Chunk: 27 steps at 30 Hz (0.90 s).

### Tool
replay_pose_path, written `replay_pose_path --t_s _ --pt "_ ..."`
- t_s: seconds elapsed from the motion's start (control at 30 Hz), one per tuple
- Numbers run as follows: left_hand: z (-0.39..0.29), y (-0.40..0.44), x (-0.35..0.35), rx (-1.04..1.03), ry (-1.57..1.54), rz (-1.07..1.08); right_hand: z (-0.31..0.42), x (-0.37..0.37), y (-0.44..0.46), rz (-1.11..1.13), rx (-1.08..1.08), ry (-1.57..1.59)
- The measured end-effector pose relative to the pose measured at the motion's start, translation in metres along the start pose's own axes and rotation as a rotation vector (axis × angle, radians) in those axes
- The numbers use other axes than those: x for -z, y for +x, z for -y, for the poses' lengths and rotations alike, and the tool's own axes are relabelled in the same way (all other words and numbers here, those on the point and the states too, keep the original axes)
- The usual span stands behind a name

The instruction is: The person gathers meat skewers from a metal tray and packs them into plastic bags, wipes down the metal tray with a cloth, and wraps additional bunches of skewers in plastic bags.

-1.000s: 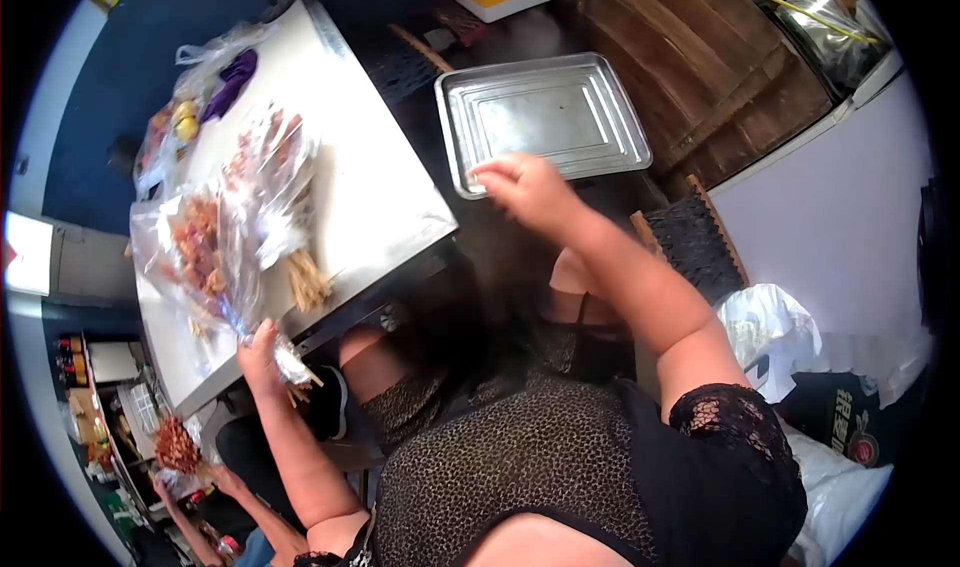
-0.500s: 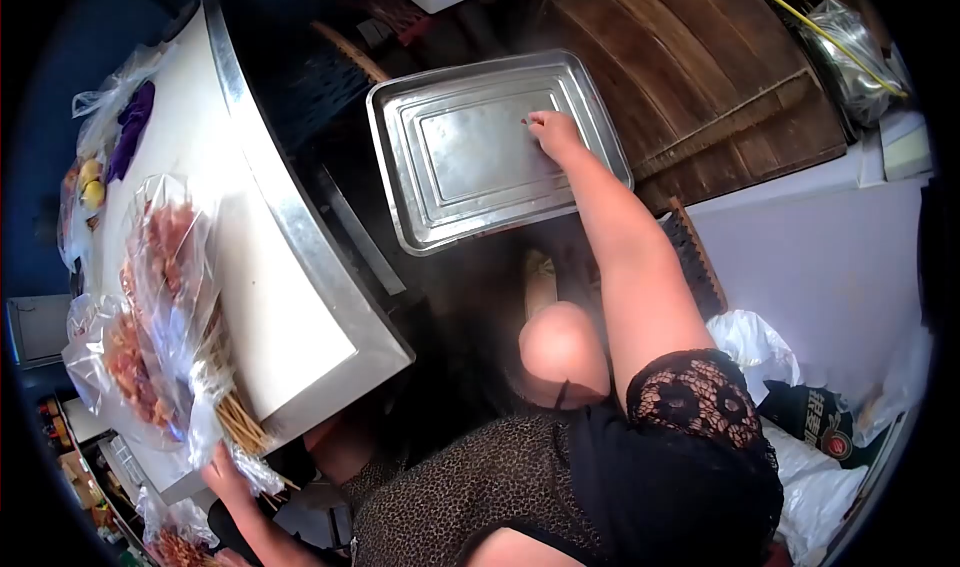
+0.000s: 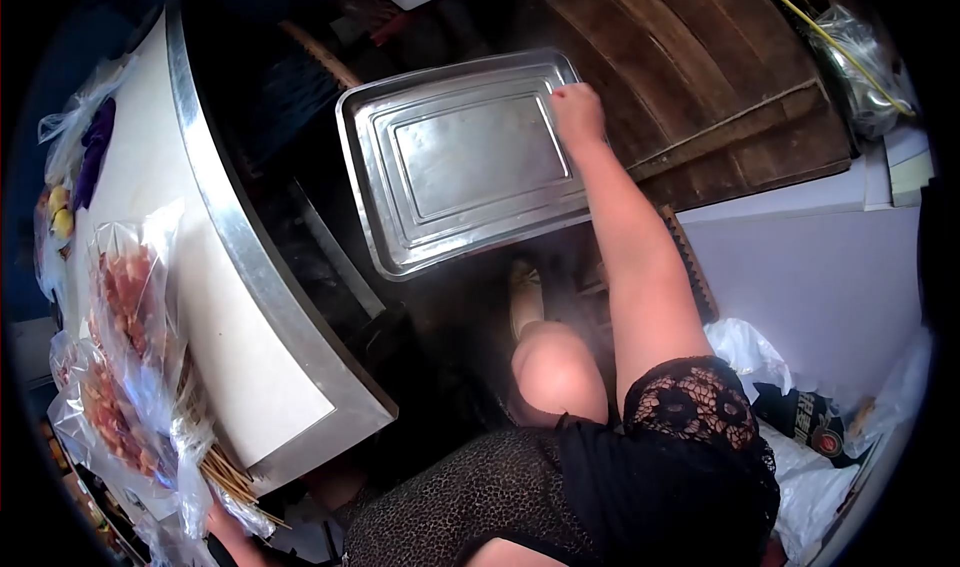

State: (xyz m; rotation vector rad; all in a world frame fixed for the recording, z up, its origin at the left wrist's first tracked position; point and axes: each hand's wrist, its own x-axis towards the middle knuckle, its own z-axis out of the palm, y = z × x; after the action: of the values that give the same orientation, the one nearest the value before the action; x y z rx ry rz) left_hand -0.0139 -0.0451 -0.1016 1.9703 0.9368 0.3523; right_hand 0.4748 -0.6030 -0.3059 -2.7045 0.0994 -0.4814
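A shiny rectangular metal tray [image 3: 470, 162] lies in front of me at the top middle. My right hand [image 3: 580, 115] is closed over its right rim, with the fingers curled. At the lower left, my left hand [image 3: 217, 515] is beside a knotted clear plastic bag [image 3: 190, 437], and its fingers are mostly hidden by the plastic. The bagged meat skewers [image 3: 130, 302] lie on the white counter, their thin wooden sticks [image 3: 228, 470] poking out near the counter's corner.
A white counter [image 3: 240, 357] with a metal edge fills the left side. Dark wooden boards [image 3: 680, 77] lie beyond the tray. White plastic bags [image 3: 745, 352] sit at the right by a pale surface [image 3: 800, 267]. My knee [image 3: 558, 367] is below the tray.
My right hand has moved from above the tray's inside to its right rim, and the fingers have curled in. My left hand has slipped lower, more behind the plastic. The view has shifted slightly.
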Motion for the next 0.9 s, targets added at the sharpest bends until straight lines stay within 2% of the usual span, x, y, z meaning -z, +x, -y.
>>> replay_pose_path --t_s 0.03,0.07,0.1,0.2,0.27,0.37,0.57,0.67,0.73,0.77,0.8,0.87,0.9 --pt "-0.016 -0.006 -0.013 -0.030 0.013 -0.054 -0.010 0.016 0.006 -0.093 -0.034 -0.042" --pt "-0.024 -0.009 -0.021 -0.057 0.027 -0.109 -0.018 0.030 0.007 -0.092 -0.052 -0.073" --pt "0.002 0.000 0.004 -0.018 0.052 0.007 -0.033 0.033 0.008 -0.064 -0.025 -0.059" --pt "-0.013 -0.003 -0.001 0.084 0.121 -0.033 -0.054 0.035 0.011 0.034 0.014 -0.017" --pt "-0.014 -0.004 -0.005 0.063 0.106 -0.074 -0.058 0.032 0.013 0.104 0.026 0.014" --pt "-0.030 -0.007 -0.005 0.265 -0.011 0.020 -0.055 0.030 0.014 0.152 0.064 -0.009" --pt "-0.021 -0.004 -0.011 0.169 -0.003 -0.052 -0.051 0.024 0.026 0.209 0.121 -0.251" --pt "-0.009 -0.004 -0.011 0.140 -0.060 -0.095 -0.060 0.019 0.036 0.092 0.192 -0.335" --pt "0.009 0.001 0.003 0.127 -0.102 -0.107 -0.054 0.039 0.032 -0.113 -0.048 0.021" --pt "0.034 0.008 0.026 0.117 -0.003 -0.034 -0.047 0.051 0.023 -0.073 -0.373 0.602" --pt "0.048 0.014 0.036 0.097 0.090 0.038 -0.047 0.060 0.014 -0.091 -0.368 0.601" --pt "0.031 0.013 0.024 0.133 0.012 0.017 -0.063 0.085 -0.017 -0.074 -0.589 1.337" --pt "0.003 0.008 0.008 0.047 0.025 0.061 -0.063 0.110 -0.043 -0.035 -0.601 1.450"
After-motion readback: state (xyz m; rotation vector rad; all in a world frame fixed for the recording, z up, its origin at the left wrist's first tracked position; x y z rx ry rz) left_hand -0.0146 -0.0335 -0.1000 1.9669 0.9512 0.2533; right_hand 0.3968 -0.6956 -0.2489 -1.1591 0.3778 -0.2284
